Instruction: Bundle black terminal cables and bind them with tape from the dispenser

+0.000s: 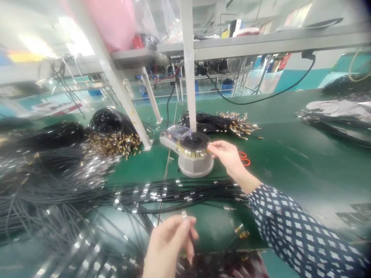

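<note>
My left hand (172, 241) is low in the middle, thumb and forefinger pinched on a small whitish piece (184, 214) that sticks up past the fingertips. Whether a cable is attached to it is hidden by the hand. Farther out, my right hand (226, 154) reaches to the rim of a round tape or label dispenser (195, 164), which has a black disc on top and a grey base. Its fingertips are closed at the disc's right edge; what they pinch is too small to make out. A bundle of black cables (203, 191) with white tags lies between the two hands.
Red-handled scissors (245, 158) lie behind my right wrist. Black cable heaps with gold ends (116, 143) fill the left, and another bundle (220, 122) lies behind the dispenser. White posts (189, 69) hold a shelf (261, 42). Grey cloth (342, 110) rests at right.
</note>
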The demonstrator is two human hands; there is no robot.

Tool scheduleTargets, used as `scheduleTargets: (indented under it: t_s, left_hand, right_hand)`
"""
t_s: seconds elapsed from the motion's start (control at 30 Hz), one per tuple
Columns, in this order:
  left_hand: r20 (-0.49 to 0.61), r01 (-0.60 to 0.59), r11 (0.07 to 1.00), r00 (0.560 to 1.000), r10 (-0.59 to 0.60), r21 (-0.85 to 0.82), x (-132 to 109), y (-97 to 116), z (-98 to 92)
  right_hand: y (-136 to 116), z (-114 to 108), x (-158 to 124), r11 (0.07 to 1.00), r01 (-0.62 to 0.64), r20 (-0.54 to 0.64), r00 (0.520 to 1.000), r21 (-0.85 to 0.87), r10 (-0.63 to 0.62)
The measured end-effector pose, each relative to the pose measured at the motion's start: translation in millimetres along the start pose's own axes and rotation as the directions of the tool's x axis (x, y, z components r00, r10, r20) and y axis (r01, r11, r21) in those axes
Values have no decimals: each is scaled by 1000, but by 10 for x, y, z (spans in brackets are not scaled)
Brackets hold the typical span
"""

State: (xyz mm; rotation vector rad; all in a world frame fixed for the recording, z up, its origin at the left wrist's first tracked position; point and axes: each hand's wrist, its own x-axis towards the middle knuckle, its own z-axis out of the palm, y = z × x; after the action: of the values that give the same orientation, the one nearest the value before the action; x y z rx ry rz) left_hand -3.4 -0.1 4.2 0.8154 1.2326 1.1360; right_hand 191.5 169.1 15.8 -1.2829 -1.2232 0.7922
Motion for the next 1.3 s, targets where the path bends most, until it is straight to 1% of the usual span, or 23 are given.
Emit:
scheduleTargets:
  t_s: [0.1, 0.17, 0.23, 0.3, 0.33, 0.37, 0.4, 0.43, 0.47, 0.5, 0.53, 0.57, 0.6, 0.7, 0.77, 0.9, 1.03, 1.3]
  left_hand:
    - [12, 0, 1000, 1000, 0, 6, -3, -13, -1]
    - [10, 1, 1000, 1000, -1, 2, -9, -9, -2]
    - [-4, 2, 1000, 1000, -2, -19, -16, 9, -3]
    - [-4, -6, 999, 1000, 6, -45, -21, 37, -6]
    - [3, -13, 998, 1000, 13, -56, -23, 52, -9]
    - [17, -17, 998, 1000, 18, -63, -23, 67, -11]
    - [24, -24, 997, 999, 26, -69, -24, 80, -12]
    - [27, -29, 997, 999, 31, -72, -25, 91, -12]
    - [21, -35, 997, 999, 37, -73, -26, 99, -11]
    - [8, -44, 996, 999, 45, -72, -29, 105, -8]
    - [-6, -53, 996, 999, 53, -68, -34, 108, -6]
    - [-16, -62, 996, 998, 61, -61, -40, 110, -4]
    - [-21, -65, 997, 998, 64, -51, -47, 112, -2]
    - [-18, -62, 998, 998, 61, -15, -78, 125, -3]
    - [-10, -68, 998, 998, 68, 3, -99, 142, -2]
    - [-1, -98, 995, 995, 98, 27, -132, 177, 10]
    - [-2, -109, 992, 994, 109, 59, -147, 175, 15]
    - [8, -127, 986, 992, 127, 110, -168, 154, -3]
  right_hand:
    - [-18, 13, 20, 1000, 5, 13, 1000, 3, -5]
    - [-65, 5, 2, 999, 38, 15, 999, -27, -37]
    - [-149, -7, -75, 994, 89, 7, 996, -66, -89]
    - [-264, -20, -224, 984, 150, 14, 989, -95, -150]
    - [-326, -27, -321, 979, 177, 35, 984, -97, -174]
    - [-386, -35, -428, 972, 212, 91, 975, -97, -204]
    - [-439, -43, -540, 978, 197, 178, 967, -64, -183]
    - [-481, -51, -651, 992, 122, 295, 949, -20, -111]
    - [-509, -57, -757, 999, 31, 430, 902, 17, -35]
    - [-524, -60, -854, 998, -48, 529, 848, 28, 26]
    - [-524, -59, -937, 995, -101, 591, 804, 21, 69]
    - [-514, -54, -1006, 991, -134, 632, 768, 6, 101]
    - [-497, -47, -1059, 989, -149, 653, 747, -11, 119]
    - [-450, -22, -1137, 988, -148, 686, 715, -40, 135]
    - [-447, -13, -1145, 990, -136, 698, 706, -37, 123]
    - [-496, -15, -1138, 995, -99, 706, 702, -35, 94]
    - [-530, -25, -1142, 996, -74, 722, 687, -39, 80]
    - [-544, -38, -1131, 997, -44, 720, 690, -59, 73]
